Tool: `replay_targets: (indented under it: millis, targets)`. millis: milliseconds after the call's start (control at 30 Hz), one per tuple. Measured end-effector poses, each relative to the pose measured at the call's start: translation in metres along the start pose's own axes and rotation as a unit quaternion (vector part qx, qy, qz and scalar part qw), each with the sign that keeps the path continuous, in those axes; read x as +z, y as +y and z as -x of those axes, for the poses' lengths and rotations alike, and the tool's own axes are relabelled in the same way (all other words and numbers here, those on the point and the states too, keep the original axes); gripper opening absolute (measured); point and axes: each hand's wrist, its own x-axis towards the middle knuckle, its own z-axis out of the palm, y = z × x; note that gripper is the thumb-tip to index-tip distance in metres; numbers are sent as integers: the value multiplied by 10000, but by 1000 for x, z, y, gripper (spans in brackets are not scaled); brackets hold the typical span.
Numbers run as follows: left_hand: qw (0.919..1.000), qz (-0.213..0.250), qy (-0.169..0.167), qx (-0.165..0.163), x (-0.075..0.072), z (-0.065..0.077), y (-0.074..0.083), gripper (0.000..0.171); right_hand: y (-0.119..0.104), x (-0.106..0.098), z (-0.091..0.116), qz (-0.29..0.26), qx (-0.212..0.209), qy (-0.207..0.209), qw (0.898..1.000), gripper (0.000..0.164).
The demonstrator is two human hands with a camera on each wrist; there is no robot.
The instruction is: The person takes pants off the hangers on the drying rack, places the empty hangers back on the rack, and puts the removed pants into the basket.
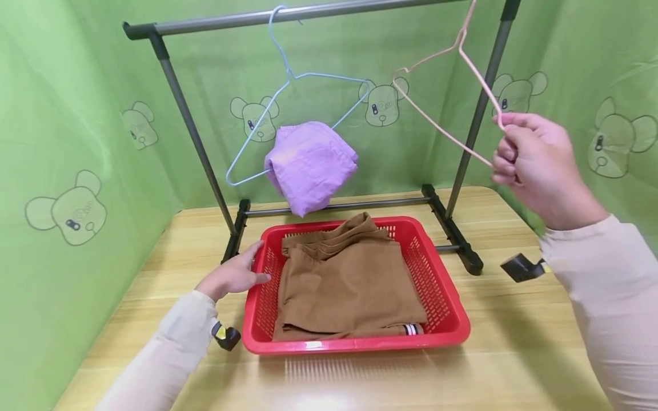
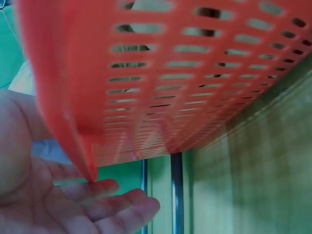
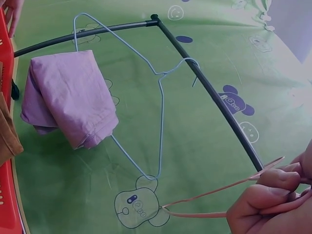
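Observation:
My right hand (image 1: 540, 165) pinches a pink hanger (image 1: 437, 123) by its right side, in front of the rack's right post. At the left rim of a red basket (image 1: 457, 319) is my left hand (image 1: 236, 274), its fingers extended; the left wrist view shows straight fingers (image 2: 131, 209) along the basket's edge. Folded brown trousers (image 1: 354, 285) lie in the basket, a striped tag at their front edge. Above it, a blue hanger (image 1: 289, 74) hangs from the rack's bar with a folded lilac garment (image 1: 313, 162) draped over its lower bar.
The grey metal rack (image 1: 205, 21) stands behind the basket, its black right foot (image 1: 457, 240) reaching forward on the wooden table (image 1: 169, 268). Green cloth (image 1: 61, 114) printed with mouse faces surrounds the table at the back and sides.

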Motion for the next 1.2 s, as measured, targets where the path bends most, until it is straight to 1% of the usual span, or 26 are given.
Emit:
replay_targets:
  millis: [133, 233, 400, 533, 633, 700, 833, 1000, 1200]
  targets:
    - [9996, 286, 28, 82, 4, -1, -4, 84, 3, -1, -2, 70, 74, 63, 9999, 20]
    - [9991, 399, 56, 117, 6, -1, -6, 84, 5, -2, -3, 117, 110, 112, 9998, 19]
    - [9990, 393, 147, 121, 9, 0, -9, 82, 8, -4, -3, 171, 129, 97, 9997, 20]
    - [9990, 351, 231, 130, 10, -1, -12, 82, 10, -7, -3, 74, 135, -17, 9999, 23]
    - [9987, 408, 275, 135, 11, -1, -14, 81, 13, -9, -3, -18, 101, -59, 9999, 24]
    - [9984, 456, 308, 146, 12, -1, -15, 81, 14, -11, -3, 10, 76, -14, 10000, 25]
    - [9977, 464, 477, 161, 17, -2, -15, 80, 18, -14, -2, -50, 60, 196, 9998, 24]
    - [9967, 343, 706, 221, 26, -3, -16, 77, 26, -19, 0, -324, -126, 401, 9986, 24]
    - [9959, 361, 804, 180, 29, -4, -16, 75, 38, -22, 9, -588, -644, 435, 9952, 27]
